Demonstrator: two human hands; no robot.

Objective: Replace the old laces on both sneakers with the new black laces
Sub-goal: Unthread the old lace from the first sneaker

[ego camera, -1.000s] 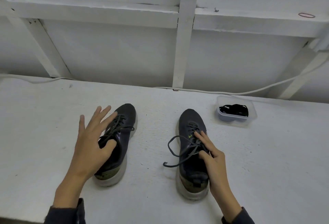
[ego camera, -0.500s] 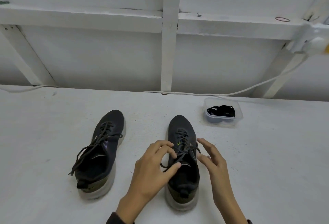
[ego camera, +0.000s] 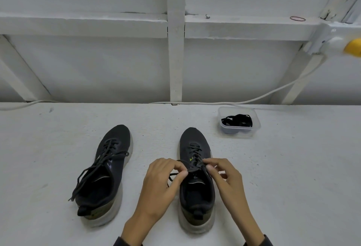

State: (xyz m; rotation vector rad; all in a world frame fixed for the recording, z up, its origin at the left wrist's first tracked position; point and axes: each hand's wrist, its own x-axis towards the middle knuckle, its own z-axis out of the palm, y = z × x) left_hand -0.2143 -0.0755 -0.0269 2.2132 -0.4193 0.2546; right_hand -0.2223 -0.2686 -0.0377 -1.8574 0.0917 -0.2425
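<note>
Both hands have closed on the right sneaker (ego camera: 192,140) since a second ago, when the left hovered over the other shoe. Left fingertips (ego camera: 183,174) pinch its old grey lace (ego camera: 195,152) above the tongue, and the right hand (ego camera: 224,179) pinches the same lace just beside the left hand (ego camera: 164,183). Both wrists angle inward from dark sleeves. The left sneaker (ego camera: 109,167) stands apart, its laces loose. The new black laces (ego camera: 237,120) lie in a clear tub (ego camera: 254,128) on the white table (ego camera: 293,187).

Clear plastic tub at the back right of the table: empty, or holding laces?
Not empty. The clear plastic tub holds a loose bundle of black laces, visible through its wall and top.
</note>
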